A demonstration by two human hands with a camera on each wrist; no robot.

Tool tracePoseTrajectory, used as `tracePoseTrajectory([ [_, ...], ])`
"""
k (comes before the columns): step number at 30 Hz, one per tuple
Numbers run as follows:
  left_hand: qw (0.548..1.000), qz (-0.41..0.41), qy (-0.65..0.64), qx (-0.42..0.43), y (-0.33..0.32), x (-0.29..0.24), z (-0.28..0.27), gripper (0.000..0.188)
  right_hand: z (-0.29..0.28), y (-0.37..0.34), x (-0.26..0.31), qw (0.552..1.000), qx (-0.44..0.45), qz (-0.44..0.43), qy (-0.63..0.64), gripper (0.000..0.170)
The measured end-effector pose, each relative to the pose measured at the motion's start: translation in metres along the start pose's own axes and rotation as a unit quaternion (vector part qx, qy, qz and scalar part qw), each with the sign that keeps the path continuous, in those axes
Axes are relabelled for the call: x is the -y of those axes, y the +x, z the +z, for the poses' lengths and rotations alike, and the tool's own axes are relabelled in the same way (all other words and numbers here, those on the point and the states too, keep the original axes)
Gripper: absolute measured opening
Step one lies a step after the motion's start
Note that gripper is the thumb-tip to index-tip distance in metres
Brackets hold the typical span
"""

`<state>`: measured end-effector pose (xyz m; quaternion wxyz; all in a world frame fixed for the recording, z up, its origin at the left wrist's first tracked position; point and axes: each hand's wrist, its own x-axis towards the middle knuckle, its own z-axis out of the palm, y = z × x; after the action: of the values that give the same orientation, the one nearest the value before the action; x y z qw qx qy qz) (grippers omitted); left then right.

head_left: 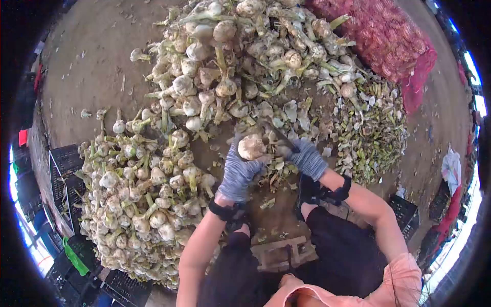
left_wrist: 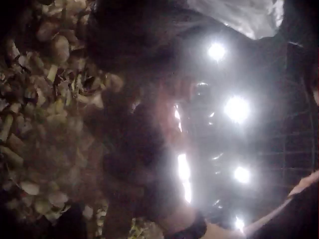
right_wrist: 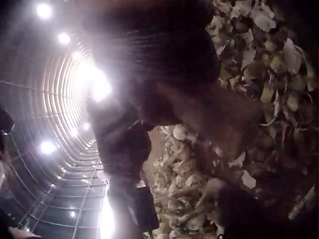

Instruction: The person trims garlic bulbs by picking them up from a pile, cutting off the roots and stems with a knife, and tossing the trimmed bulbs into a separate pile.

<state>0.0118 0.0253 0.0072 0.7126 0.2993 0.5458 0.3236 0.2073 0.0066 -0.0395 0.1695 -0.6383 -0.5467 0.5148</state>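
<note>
My left hand (head_left: 237,176), in a grey striped glove, holds a whitish garlic bulb (head_left: 251,147) between thumb and fingers in the head view. Close on its right, my gloved right hand (head_left: 308,159) grips a knife (head_left: 280,137), its dark blade pointing up and left past the bulb. The knife's handle is hidden inside the fist. Both hands are over the ground in front of my knees. Dim, blurred shapes fill much of both wrist views, with the right hand (right_wrist: 119,144) dark against bright lights.
Untrimmed garlic with stalks (head_left: 204,66) is heaped ahead. A pile of bulbs (head_left: 138,204) lies at left, and cut stalks and skins (head_left: 373,133) at right. A full red mesh sack (head_left: 378,38) lies far right. Black crates (head_left: 66,179) stand left; a small wooden stool (head_left: 284,254) is between the legs.
</note>
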Motion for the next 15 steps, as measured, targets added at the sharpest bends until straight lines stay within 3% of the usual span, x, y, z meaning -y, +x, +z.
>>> tracePoseTrajectory([
  [1,1.000,-0.006,0.001,-0.001,-0.001,0.004,-0.001,0.065,-0.003,-0.002,0.002,1.000,0.002,0.005,0.003,0.029],
  [3,0.991,0.068,0.108,-0.025,0.002,0.020,-0.004,0.065,-0.017,-0.012,0.017,0.963,-0.029,-0.126,-0.237,0.026],
  [4,0.985,0.101,0.136,-0.002,0.005,0.032,-0.010,0.062,-0.018,-0.016,0.030,0.947,-0.029,-0.169,-0.271,0.024],
  [5,0.986,0.098,0.137,0.000,0.008,0.044,-0.016,0.062,-0.018,-0.019,0.042,0.948,-0.029,-0.166,-0.270,0.024],
  [6,0.966,0.140,0.214,0.031,0.011,0.053,-0.021,0.060,-0.017,-0.021,0.054,0.931,-0.005,-0.177,-0.318,0.030],
  [7,0.964,0.166,0.203,0.046,0.010,0.060,-0.022,0.056,-0.016,-0.023,0.062,0.912,0.018,-0.188,-0.365,0.036],
  [9,0.956,0.218,0.179,0.079,0.008,0.063,-0.020,0.048,-0.013,-0.023,0.067,0.900,-0.002,-0.227,-0.371,0.033],
  [11,0.954,0.137,0.262,0.035,-0.004,0.055,-0.020,0.040,-0.012,-0.023,0.067,0.899,-0.007,-0.250,-0.360,0.028],
  [15,0.935,0.166,0.299,0.097,-0.003,0.057,-0.015,0.032,-0.009,-0.020,0.048,0.898,-0.031,-0.242,-0.367,0.023],
])
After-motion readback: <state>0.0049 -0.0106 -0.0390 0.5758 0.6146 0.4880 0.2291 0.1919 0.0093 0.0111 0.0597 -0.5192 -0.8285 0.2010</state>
